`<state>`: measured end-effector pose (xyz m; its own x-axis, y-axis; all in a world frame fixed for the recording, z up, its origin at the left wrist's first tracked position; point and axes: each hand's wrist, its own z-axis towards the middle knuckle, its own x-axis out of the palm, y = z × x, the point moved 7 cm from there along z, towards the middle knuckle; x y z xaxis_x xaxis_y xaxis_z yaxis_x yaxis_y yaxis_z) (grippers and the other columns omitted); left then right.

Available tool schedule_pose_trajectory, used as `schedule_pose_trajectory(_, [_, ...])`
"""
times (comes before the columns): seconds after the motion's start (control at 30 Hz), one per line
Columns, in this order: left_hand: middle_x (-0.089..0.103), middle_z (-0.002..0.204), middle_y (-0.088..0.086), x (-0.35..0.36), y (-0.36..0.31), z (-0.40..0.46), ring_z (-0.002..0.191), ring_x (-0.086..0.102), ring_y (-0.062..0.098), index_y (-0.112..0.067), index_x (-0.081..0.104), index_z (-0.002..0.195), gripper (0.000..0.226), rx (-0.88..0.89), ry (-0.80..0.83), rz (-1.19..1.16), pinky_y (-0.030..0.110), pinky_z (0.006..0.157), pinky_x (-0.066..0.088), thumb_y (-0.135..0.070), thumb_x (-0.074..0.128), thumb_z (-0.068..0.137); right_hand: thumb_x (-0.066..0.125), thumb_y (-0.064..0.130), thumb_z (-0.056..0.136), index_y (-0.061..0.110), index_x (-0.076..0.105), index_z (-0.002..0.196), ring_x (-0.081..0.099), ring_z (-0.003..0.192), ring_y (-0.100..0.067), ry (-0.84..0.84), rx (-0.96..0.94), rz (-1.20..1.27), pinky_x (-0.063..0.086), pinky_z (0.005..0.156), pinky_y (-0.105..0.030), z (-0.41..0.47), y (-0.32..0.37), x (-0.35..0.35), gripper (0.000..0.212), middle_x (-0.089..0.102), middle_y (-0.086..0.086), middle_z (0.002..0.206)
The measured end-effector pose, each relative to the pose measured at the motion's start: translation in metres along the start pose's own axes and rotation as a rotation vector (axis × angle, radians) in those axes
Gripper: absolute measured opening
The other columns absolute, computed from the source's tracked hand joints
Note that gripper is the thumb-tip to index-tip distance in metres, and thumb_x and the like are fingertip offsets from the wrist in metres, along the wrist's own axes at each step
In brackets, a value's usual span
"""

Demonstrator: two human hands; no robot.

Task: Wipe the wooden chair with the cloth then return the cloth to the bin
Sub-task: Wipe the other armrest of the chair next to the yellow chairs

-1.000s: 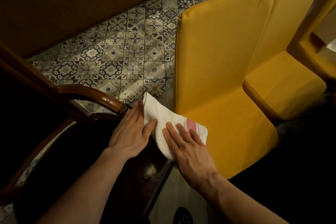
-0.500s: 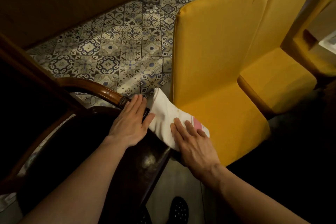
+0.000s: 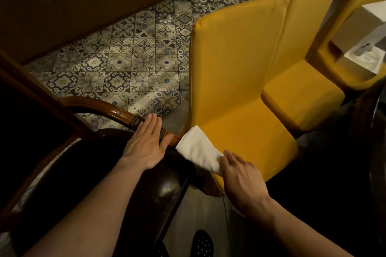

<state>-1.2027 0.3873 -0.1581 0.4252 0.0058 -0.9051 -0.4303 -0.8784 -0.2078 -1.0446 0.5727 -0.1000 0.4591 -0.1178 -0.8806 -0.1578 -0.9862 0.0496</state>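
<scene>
The dark wooden chair (image 3: 158,190) fills the lower left, with a curved brown armrest (image 3: 108,108) at its far side. My left hand (image 3: 146,144) lies flat on the end of that armrest, fingers together and extended. A white folded cloth (image 3: 198,150) lies over the front end of the armrest, between the wooden chair and the yellow one. My right hand (image 3: 240,175) presses on the cloth's near end, fingers over it. The bin is out of view.
Two yellow upholstered chairs (image 3: 236,81) (image 3: 302,89) stand side by side to the right. Patterned floor tiles (image 3: 129,64) run behind, with a wooden wall panel (image 3: 83,2) beyond. My dark shoe (image 3: 202,244) shows below. A dark table edge (image 3: 376,121) is at the far right.
The cloth and my right hand have slid rightward along the armrest end; the cloth's red stripe is now hidden. My left hand has shifted off the cloth onto the bare armrest.
</scene>
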Motion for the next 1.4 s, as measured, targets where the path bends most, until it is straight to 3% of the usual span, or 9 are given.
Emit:
schedule_pose_trajectory(0.17, [-0.013,0.166,0.007,0.002,-0.005,-0.006,0.15,-0.02,0.016,-0.01,-0.005,0.157,0.075,0.015,-0.028,-0.03,0.035,0.123,-0.008,-0.057,0.009,0.1,0.058,0.034,0.089,0.027,0.056,0.103,0.06,0.077,-0.022,-0.068,0.141,0.461,0.048,0.064,-0.039,-0.002,-0.008,-0.021,0.016,0.065,0.0,0.093])
schedule_pose_trajectory(0.5, [-0.011,0.166,0.004,-0.008,0.008,-0.027,0.15,-0.02,0.016,-0.012,-0.001,0.158,0.066,0.039,-0.154,-0.143,0.035,0.124,-0.005,-0.043,0.022,0.105,0.046,0.001,0.093,0.012,0.068,0.104,0.069,0.092,-0.031,-0.107,0.071,0.821,0.055,0.078,-0.057,0.051,0.019,-0.104,0.027,0.074,-0.013,0.097])
schedule_pose_trajectory(0.67, [-0.008,0.167,0.001,-0.005,0.015,-0.044,0.15,-0.018,0.014,-0.016,0.003,0.159,0.065,0.03,-0.196,-0.205,0.031,0.122,-0.01,-0.042,0.026,0.104,0.051,0.012,0.092,0.017,0.065,0.113,0.066,0.099,-0.036,-0.173,-0.127,0.618,0.052,0.073,-0.046,0.092,0.077,-0.139,0.026,0.073,-0.013,0.104])
schedule_pose_trajectory(0.77, [-0.002,0.168,0.0,-0.008,0.02,-0.05,0.151,-0.014,0.013,-0.017,0.006,0.159,0.064,0.002,-0.242,-0.231,0.025,0.117,-0.017,-0.042,0.026,0.104,0.047,0.042,0.085,0.025,0.054,0.136,0.065,0.104,-0.03,-0.191,-0.333,0.467,0.046,0.071,-0.034,0.112,0.119,-0.157,0.055,0.072,-0.008,0.115])
schedule_pose_trajectory(0.93, [0.001,0.168,-0.001,-0.008,0.015,-0.051,0.151,-0.013,0.01,-0.018,0.009,0.159,0.067,-0.067,-0.257,-0.25,0.031,0.121,-0.013,-0.05,0.021,0.101,0.053,0.01,0.09,0.035,0.028,0.153,0.052,0.125,-0.033,-0.199,-0.681,0.274,0.05,0.09,-0.046,0.152,0.17,-0.16,0.072,0.05,-0.006,0.148])
schedule_pose_trajectory(1.07, [0.0,0.167,-0.004,-0.007,0.01,-0.045,0.151,-0.012,0.009,-0.021,0.008,0.159,0.071,-0.122,-0.242,-0.263,0.037,0.12,-0.015,-0.058,0.02,0.099,0.058,0.013,0.09,0.048,0.002,0.153,0.021,0.148,-0.023,-0.056,-1.002,-0.075,0.039,0.109,-0.05,0.18,0.203,-0.132,0.091,0.013,0.007,0.166])
schedule_pose_trajectory(1.17, [0.023,0.164,-0.001,-0.007,0.006,-0.044,0.151,0.014,0.014,-0.018,0.032,0.155,0.073,-0.163,-0.254,-0.239,0.04,0.123,0.018,-0.06,0.039,0.096,0.053,0.021,0.097,0.044,-0.005,0.154,-0.004,0.152,-0.022,0.031,-1.209,-0.413,0.021,0.117,-0.046,0.198,0.208,-0.1,0.084,-0.01,0.008,0.166])
schedule_pose_trajectory(1.23, [0.025,0.163,-0.001,-0.002,0.004,-0.044,0.15,0.021,0.015,-0.019,0.034,0.154,0.074,-0.195,-0.27,-0.264,0.042,0.117,0.03,-0.062,0.044,0.094,0.044,0.023,0.101,0.035,0.001,0.157,-0.011,0.152,-0.025,0.062,-1.333,-0.574,0.01,0.122,-0.047,0.207,0.206,-0.081,0.071,-0.012,0.005,0.166])
schedule_pose_trajectory(1.4, [0.011,0.167,-0.005,0.011,0.002,-0.04,0.152,0.008,0.011,-0.021,0.018,0.159,0.076,-0.213,-0.299,-0.264,0.043,0.119,0.016,-0.063,0.037,0.098,0.044,0.018,0.097,0.027,0.002,0.158,-0.007,0.152,-0.028,0.014,-1.483,-0.608,0.008,0.122,-0.046,0.229,0.199,-0.064,0.074,-0.001,-0.001,0.167])
